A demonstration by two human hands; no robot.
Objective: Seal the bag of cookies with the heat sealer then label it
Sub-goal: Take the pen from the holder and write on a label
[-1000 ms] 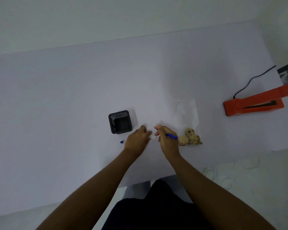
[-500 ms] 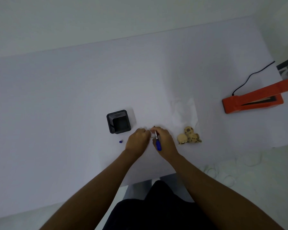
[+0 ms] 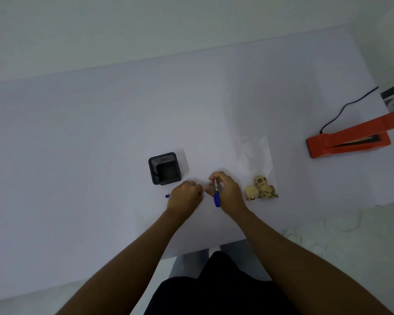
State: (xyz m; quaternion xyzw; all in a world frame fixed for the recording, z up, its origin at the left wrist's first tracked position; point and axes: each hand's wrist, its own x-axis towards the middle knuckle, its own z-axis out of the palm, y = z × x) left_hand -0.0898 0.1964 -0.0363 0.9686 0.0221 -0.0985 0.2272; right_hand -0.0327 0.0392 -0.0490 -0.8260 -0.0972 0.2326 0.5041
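Note:
A clear plastic bag [image 3: 256, 155] lies on the white table with several cookies [image 3: 261, 188] at its near end. My right hand [image 3: 228, 191] grips a blue pen [image 3: 217, 195], tip pointing away from me, just left of the cookies. Close beside it, my left hand [image 3: 185, 196] rests on the table with fingers curled, pressed on something small and pale that I cannot make out. The orange heat sealer [image 3: 348, 138] sits at the far right, its arm raised.
A black square pen holder [image 3: 165, 168] stands just beyond my left hand. A small blue pen cap [image 3: 167, 196] lies left of that hand. The sealer's black cord [image 3: 346, 105] runs toward the table's right edge. The near table edge [image 3: 191, 251] is close to my body.
My right hand turned the pen from pointing right to pointing away from me. Both hands stayed close together.

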